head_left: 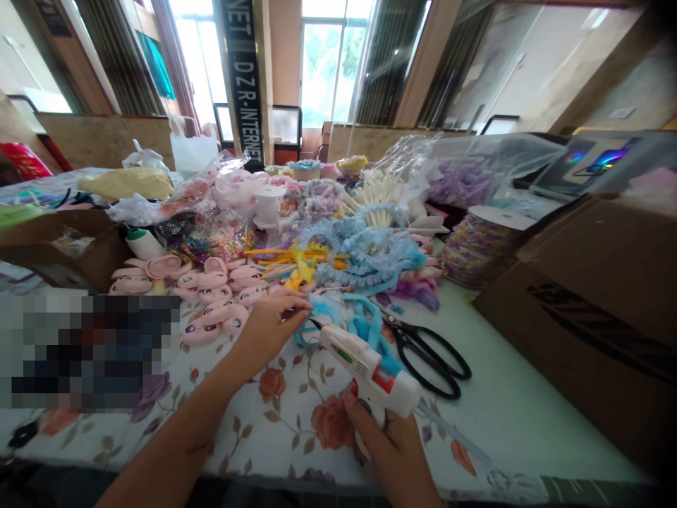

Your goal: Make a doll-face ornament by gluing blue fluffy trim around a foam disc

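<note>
From where I stand, the table (529,395) wears a floral cloth (238,437). Black-handled scissors (431,356) lie toward four o'clock, a cardboard box (592,303) at three, a multicoloured spool (479,247) at two, blue lace (370,247) toward one, and pale pink bands (214,293) crowd toward ten.

Pixelation covers the patch at nine o'clock on the worktop (317,458). Toward four o'clock, the cardboard box (587,303) is cut off by the right edge. The left hand's (267,331) fingertips are too blurred to show what they pinch.
</note>
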Demonstrator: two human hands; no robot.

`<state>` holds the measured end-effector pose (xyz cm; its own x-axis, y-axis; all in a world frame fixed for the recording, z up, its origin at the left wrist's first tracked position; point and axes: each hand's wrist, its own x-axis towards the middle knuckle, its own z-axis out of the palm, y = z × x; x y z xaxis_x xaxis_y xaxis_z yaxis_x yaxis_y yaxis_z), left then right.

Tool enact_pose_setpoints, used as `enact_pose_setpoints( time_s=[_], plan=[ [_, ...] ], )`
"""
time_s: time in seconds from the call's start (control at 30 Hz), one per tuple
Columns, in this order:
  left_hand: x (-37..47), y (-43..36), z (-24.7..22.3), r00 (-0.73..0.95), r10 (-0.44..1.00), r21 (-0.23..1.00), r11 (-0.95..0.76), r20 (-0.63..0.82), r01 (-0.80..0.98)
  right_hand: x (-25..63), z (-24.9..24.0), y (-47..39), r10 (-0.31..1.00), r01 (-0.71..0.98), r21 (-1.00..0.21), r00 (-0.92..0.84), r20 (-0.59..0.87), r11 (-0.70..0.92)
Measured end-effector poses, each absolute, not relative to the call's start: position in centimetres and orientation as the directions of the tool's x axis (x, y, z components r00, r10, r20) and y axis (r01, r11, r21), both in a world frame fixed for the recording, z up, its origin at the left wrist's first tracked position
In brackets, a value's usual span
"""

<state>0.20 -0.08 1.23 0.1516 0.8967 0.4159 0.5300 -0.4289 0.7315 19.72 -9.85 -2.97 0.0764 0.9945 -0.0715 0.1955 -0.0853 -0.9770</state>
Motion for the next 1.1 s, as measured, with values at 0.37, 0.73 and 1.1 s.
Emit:
enact_pose_setpoints(
  time_s=[0.37, 0.73, 1.1],
  plan=[
    [0.2, -0.1, 1.2, 0.149, 0.894, 0.727, -0.433, 0.422, 0.533, 19.7, -3.1, -9.8, 0.993, 0.178, -0.98, 0.099, -0.071, -0.088],
    [0.2, -0.2, 1.4, 0.152, 0.901, 0.742, -0.423, 0.407, 0.521, 19.2, -1.6, -9.9, 0.98, 0.12, -0.981, 0.145, -0.137, -0.154],
    [0.0, 0.2, 1.3, 0.113, 0.911, 0.776, -0.399, 0.397, 0.489, 19.2, -0.8, -9.9, 0.98, 0.11, -0.98, 0.133, -0.148, -0.163]
  ],
)
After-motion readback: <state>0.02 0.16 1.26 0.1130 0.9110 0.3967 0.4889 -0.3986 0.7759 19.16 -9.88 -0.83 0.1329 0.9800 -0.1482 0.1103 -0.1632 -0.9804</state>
